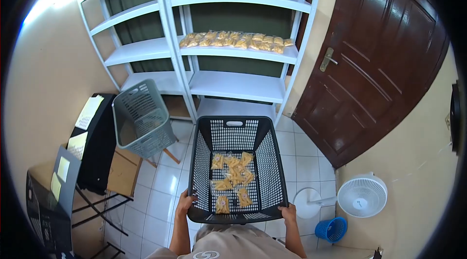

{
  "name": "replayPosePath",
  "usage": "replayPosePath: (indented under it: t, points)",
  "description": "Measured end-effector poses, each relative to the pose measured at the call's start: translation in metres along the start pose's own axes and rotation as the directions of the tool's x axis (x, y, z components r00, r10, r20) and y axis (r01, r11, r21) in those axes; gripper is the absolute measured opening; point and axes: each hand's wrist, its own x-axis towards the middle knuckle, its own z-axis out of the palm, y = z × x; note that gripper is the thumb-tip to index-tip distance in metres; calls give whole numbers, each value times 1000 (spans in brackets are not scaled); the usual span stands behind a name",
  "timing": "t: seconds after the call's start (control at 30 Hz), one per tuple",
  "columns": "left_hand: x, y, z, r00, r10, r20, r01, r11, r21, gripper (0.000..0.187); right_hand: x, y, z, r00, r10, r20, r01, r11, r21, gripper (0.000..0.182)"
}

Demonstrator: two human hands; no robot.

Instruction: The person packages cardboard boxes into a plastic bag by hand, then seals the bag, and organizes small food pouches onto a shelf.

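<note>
A black plastic basket (198,171) with lattice walls is held in front of my body by both hands. My left hand (185,204) grips its near left corner, and my right hand (288,212) is closed on the near right corner. Several clear packets of yellowish snacks (235,174) lie loosely on the basket's floor, most of them clustered in the middle. The undersides of both hands' grips are partly hidden by the rim.
Ahead stands a white metal shelf unit (238,84), with rows of similar packets (233,40) on one shelf. A grey-green basket (143,118) rests on a stool at left, near a cardboard box (124,171). At right are a brown door (374,59), white fan (362,196) and blue bin (332,230).
</note>
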Motion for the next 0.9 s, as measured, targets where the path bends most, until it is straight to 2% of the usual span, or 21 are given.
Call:
replayPosePath:
  t: [0.07,0.13,0.2,0.27,0.33,0.37,0.47,0.5,0.53,0.6,0.63,0.7,0.9]
  points:
    - [34,24,10,997,52,61,-48,997,-65,63,21,-23,5,999,-13,-45,13,1000,3,29]
    - [64,47,24,998,52,47,-50,997,-52,59,51,-44,15,997,-29,-74,30,999,10,29]
    - [91,75,37,999,-32,38,35,997,-64,54,81,-64,24,999,0,-50,0,1000,-7,29]
    - [136,91,41,999,-31,38,32,999,-39,52,109,-84,39,998,23,-60,-24,1000,-15,30]
    - [187,110,43,987,59,147,-59,998,-2,56,138,-110,51,996,-1,-86,5,999,43,27]
    - [210,123,42,979,40,201,-26,997,-73,58,151,-123,57,997,-17,-73,23,995,92,26]
    - [280,151,48,979,145,146,-144,989,-15,53,188,-171,76,991,-66,-119,85,983,163,29]
    - [297,159,49,984,113,141,-106,993,-55,49,195,-185,81,991,-67,-114,92,967,238,29]
    - [309,176,49,982,112,152,-106,993,-47,49,201,-203,86,991,-58,-122,87,965,246,29]
    - [326,203,54,988,74,138,-72,997,-14,48,210,-229,92,980,-68,-185,93,987,130,28]
    - [338,216,52,974,91,209,-89,996,-21,47,219,-234,95,980,-71,-187,101,983,156,28]
    - [353,244,59,971,64,229,-57,998,-37,48,228,-256,97,980,-72,-186,115,966,233,28]
    - [394,300,102,975,78,209,-56,992,-110,55,294,-305,94,980,-107,-170,156,938,310,28]
